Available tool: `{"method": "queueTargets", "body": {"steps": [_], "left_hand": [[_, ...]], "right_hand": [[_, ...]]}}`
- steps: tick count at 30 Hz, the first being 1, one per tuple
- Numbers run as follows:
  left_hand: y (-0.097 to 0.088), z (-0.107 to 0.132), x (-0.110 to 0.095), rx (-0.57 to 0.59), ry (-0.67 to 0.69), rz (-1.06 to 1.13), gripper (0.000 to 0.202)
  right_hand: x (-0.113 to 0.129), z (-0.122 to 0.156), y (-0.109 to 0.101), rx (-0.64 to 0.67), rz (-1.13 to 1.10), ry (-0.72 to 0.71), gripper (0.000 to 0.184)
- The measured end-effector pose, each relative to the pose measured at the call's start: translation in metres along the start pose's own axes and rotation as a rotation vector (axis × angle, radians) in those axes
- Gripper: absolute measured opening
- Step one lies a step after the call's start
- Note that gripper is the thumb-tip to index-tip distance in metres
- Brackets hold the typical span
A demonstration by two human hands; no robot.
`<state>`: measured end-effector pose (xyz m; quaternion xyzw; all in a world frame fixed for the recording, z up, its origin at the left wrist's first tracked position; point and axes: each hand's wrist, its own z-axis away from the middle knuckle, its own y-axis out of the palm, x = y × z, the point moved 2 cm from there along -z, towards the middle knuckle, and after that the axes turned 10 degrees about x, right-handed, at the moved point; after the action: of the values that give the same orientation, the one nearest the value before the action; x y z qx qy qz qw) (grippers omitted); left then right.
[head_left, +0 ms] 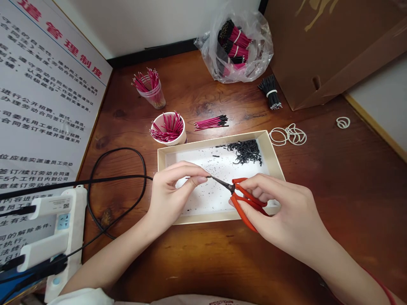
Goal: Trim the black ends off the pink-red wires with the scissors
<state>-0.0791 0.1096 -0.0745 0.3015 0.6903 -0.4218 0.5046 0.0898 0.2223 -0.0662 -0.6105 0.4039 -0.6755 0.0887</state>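
Above the shallow cardboard box (pixel 203 220), my left hand (pixel 173 190) pinches a thin dark strand (pixel 207 176) between thumb and forefinger; most of it is hidden by the fingers. My right hand (pixel 280 212) is wrapped around the red-orange handles of small scissors (pixel 244 195). Their dark blades point left, with the tips at the strand by my left fingertips. In the box's far right corner lies a heap of short curled black pieces (pixel 246 151). Tiny black bits are scattered over its white bottom.
Behind the box stand a white cup (pixel 178 140) and a clear cup (pixel 155 99) of red wires. A row of red-and-black wires (pixel 210 122), a plastic bag (pixel 262 55) of bundles, a black wire bundle (pixel 272 94) and rubber bands (pixel 294 134) lie around. A power strip (pixel 78 224) sits left.
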Motion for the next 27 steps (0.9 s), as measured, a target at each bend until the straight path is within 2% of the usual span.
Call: {"method": "queueTargets", "body": {"steps": [27], "left_hand": [[-0.0006,0.0009,-0.0016,0.003,0.022,-0.03,0.024]], "right_hand": [[0.0003,0.0013,-0.0006,-0.015,0.011,-0.017,0.01]]}}
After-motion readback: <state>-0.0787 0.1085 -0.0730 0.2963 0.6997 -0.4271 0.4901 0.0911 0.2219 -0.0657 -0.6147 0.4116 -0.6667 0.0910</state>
